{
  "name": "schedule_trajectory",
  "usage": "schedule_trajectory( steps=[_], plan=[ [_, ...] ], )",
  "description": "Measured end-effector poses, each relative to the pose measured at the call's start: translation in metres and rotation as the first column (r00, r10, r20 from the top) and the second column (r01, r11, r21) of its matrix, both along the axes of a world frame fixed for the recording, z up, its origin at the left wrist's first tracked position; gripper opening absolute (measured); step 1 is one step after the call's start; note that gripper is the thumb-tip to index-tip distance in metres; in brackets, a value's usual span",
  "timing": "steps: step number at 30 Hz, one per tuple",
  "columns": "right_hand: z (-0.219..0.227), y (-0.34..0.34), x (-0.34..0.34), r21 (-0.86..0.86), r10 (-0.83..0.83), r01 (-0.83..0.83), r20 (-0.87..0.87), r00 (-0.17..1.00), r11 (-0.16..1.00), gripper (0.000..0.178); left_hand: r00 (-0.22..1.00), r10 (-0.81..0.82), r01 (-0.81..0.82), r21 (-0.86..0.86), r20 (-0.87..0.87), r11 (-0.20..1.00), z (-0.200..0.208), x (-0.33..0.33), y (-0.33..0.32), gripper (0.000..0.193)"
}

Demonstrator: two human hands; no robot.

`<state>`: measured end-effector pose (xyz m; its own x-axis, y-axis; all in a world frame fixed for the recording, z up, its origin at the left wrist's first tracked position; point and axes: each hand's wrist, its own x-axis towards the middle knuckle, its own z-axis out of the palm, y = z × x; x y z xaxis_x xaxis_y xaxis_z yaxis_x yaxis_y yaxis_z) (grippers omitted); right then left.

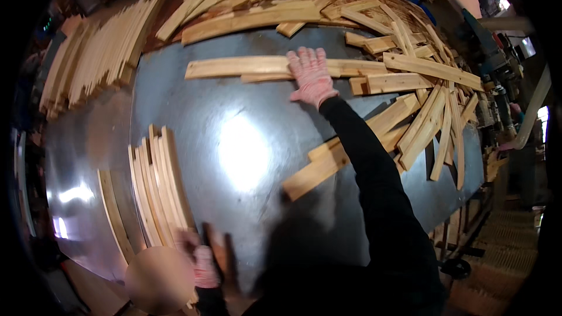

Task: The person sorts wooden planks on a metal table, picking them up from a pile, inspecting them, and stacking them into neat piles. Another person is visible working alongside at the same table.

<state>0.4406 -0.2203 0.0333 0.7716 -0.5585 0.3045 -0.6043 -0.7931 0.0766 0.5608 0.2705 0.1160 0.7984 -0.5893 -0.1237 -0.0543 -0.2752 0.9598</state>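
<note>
My right hand [314, 77], in a pink-and-white glove, reaches far over the grey metal table [246, 228]. Its fingers are spread flat on a long pale wooden strip [228, 67], with another strip [260, 78] lying against the near side. At the lower left is my left hand [205, 266], gloved alike, beside the near ends of a row of wooden strips [155, 187] set side by side. Blur hides how its fingers are placed and whether they grip anything. One more strip [114, 216] lies apart, left of that row.
Loose strips [424, 123] fan out in a crossed heap on the right, some overhanging each other. Another jumbled pile [252, 14] covers the far edge. An ordered stack of strips [102, 52] stands at the far left. Machinery [497, 82] lines the right side.
</note>
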Motion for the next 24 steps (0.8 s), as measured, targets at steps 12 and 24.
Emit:
schedule_trajectory(
  steps=[12, 24],
  plan=[
    [0.158, -0.03, -0.051, 0.882, 0.32, -0.294, 0.176, 0.931, 0.368, 0.051, 0.974, -0.213, 0.212, 0.029, 0.073, 0.977, -0.021, -0.161, -0.236, 0.108],
    [0.025, 0.117, -0.186, 0.84, -0.104, -0.011, 0.08, 0.991, 0.542, 0.046, 0.882, -0.108, 0.195, 0.148, -0.459, 0.97, -0.11, -0.204, -0.17, 0.042]
  ],
)
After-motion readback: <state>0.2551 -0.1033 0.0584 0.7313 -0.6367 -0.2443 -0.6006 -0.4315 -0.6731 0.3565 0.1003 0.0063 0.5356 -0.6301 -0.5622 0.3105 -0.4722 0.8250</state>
